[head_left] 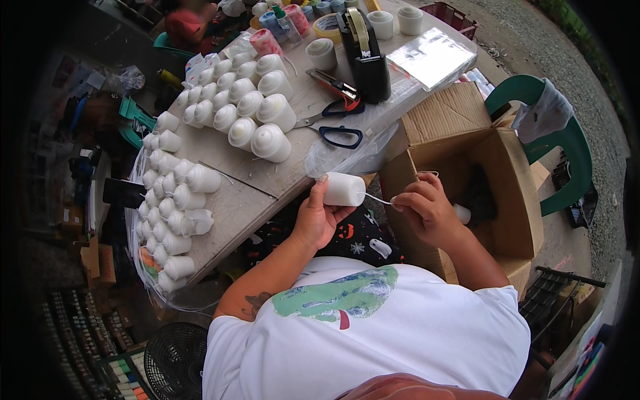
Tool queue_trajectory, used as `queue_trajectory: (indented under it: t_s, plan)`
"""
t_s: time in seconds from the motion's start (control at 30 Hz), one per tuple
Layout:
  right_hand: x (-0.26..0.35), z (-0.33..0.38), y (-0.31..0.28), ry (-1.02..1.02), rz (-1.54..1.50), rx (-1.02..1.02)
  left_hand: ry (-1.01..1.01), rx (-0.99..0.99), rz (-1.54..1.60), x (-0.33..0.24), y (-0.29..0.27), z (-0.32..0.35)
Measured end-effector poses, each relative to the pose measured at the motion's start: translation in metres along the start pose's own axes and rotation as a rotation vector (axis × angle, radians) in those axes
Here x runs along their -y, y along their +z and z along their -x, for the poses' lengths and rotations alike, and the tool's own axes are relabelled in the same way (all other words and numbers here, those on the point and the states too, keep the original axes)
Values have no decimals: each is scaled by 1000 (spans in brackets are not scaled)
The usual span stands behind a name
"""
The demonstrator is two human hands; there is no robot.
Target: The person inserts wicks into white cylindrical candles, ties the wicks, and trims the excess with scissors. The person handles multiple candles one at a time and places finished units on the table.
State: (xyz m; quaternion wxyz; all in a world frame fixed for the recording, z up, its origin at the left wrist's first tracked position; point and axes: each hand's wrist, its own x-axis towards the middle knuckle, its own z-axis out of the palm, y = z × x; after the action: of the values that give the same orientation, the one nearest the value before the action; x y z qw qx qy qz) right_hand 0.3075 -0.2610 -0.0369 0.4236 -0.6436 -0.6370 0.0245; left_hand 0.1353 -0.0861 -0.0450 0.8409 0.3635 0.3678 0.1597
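Observation:
My left hand is closed around a white pillar candle, held on its side past the table's near edge. From the candle's right end comes a long white wick. The fingers of my right hand pinch this wick a short way from the candle, and its loose end curls above them. Left of my hands, rows of similar white candles with rounded tops stand close together on the table. A further group of white candles lies along the table's left side.
Scissors, a utility knife and a black tape dispenser lie beyond my hands. At right, an open cardboard box holds a white cylinder, before a green chair. Clear plastic hangs over the table edge.

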Motion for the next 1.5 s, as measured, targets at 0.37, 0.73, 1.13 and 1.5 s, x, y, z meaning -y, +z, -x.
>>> queue_trajectory:
  t_s: [0.37,0.73,1.13,1.5]
  plan:
    - [-2,1,4,71,-82,59,11,31,-5,2,2,-1]
    - [-5,1,9,60,-22,3,-7,95,-58,5,4,2]
    - [-1,3,18,261,-205,-91,-6,170,-45,7,12,6]
    - [-16,7,25,159,-107,-87,21,173,-57,5,13,6]
